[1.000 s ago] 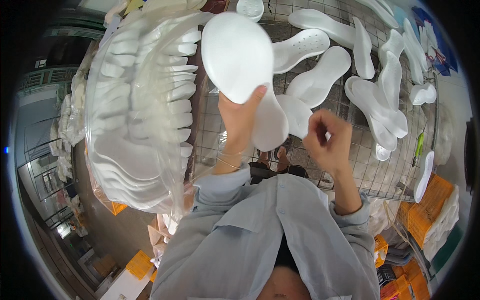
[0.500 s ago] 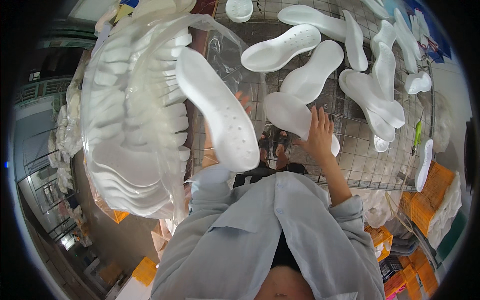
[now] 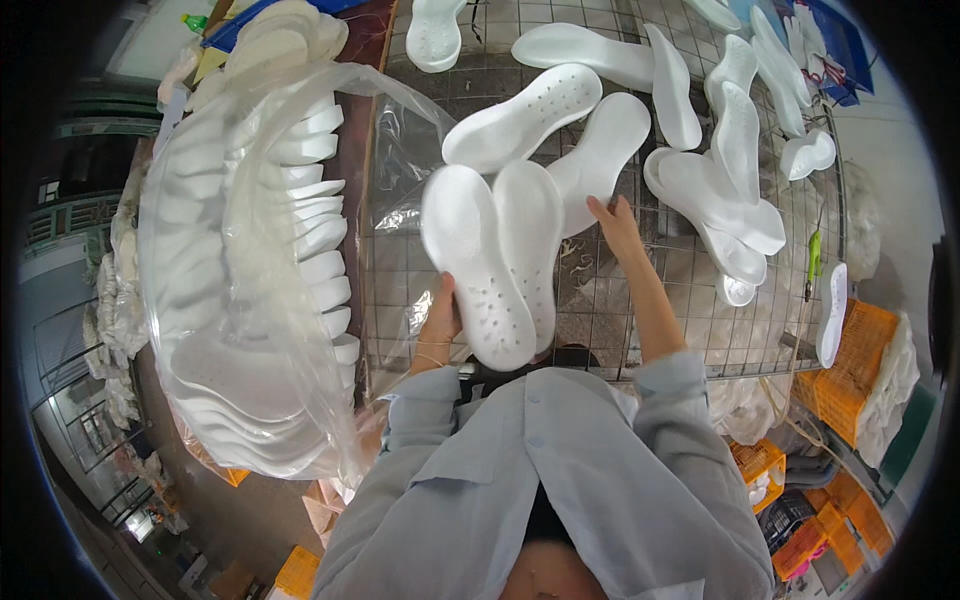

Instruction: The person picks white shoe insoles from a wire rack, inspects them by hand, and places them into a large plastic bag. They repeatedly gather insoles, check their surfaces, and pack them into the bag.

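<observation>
My left hand [image 3: 438, 315] is closed around the side edge of a white shoe insole [image 3: 472, 265], its perforated end toward me. A second white insole [image 3: 532, 230] lies against its right side, partly behind it; whether my fingers reach that one is hidden. My right hand [image 3: 618, 228] is at the edge of a third white insole [image 3: 606, 145], thumb and finger a little apart, the tips touching or just over its rim. This insole rests on a wire mesh rack [image 3: 590, 290] beneath a perforated insole [image 3: 525, 115] that lies to its left.
A clear plastic bag [image 3: 250, 300] packed with stacked white insoles stands on the left. More insoles [image 3: 715, 200] lie scattered across the rack's right side, near a green-handled tool [image 3: 813, 260]. Orange crates [image 3: 855, 345] stand at the right, a blue bin [image 3: 845, 50] at the far right.
My left hand has turned and lowered its insole, and a second insole now lies alongside it, no longer flat on the rack. My right hand has moved from that second insole to the third.
</observation>
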Tool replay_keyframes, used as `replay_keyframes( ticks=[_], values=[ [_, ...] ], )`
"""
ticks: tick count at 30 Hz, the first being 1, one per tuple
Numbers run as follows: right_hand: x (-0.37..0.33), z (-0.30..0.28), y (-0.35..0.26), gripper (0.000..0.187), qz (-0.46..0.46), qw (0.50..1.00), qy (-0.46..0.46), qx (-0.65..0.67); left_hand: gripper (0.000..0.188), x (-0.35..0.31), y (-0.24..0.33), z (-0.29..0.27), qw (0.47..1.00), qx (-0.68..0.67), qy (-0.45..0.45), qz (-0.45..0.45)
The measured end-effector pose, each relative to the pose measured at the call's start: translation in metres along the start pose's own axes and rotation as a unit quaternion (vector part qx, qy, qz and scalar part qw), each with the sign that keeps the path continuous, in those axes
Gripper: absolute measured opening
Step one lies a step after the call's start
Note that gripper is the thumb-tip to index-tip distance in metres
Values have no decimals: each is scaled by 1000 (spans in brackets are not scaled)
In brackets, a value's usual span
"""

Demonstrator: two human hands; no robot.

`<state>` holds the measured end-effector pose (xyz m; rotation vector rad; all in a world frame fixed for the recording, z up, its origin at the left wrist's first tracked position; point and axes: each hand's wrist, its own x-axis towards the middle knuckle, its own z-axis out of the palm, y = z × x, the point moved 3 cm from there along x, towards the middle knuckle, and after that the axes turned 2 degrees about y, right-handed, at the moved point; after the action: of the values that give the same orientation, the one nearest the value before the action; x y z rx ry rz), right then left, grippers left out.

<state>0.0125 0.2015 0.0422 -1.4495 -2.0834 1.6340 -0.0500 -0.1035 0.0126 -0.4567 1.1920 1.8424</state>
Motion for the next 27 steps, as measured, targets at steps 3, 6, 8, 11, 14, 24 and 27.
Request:
replay_keyframes(
  ticks=[3, 6, 8, 11, 14, 24, 27],
  values=[
    [39, 21, 24, 58, 12, 997, 50, -50, 51, -8, 11, 20, 985, 159, -54, 41],
    [27, -9, 24, 52, -28, 992, 42, 117, 42, -5, 10, 31, 983, 186, 2, -6],
    [0, -54, -4, 47, -120, 991, 49, -25, 36, 0, -3, 37, 989, 135, 41, -47],
    [-31, -89, -59, 47, -217, 910, -15, -351, 34, 2, -36, 49, 986, 147, 44, -64],
    [2, -47, -107, 49, -337, 875, -21, -348, 28, -4, -68, 56, 992, 74, 79, -68],
    [69, 92, -203, 100, -423, 736, -258, -463, 52, 24, 16, 37, 979, 35, 166, 117],
    [63, 46, -191, 80, -352, 840, -292, -292, 63, 28, 36, 50, 967, -250, 4, 58]
  ],
)
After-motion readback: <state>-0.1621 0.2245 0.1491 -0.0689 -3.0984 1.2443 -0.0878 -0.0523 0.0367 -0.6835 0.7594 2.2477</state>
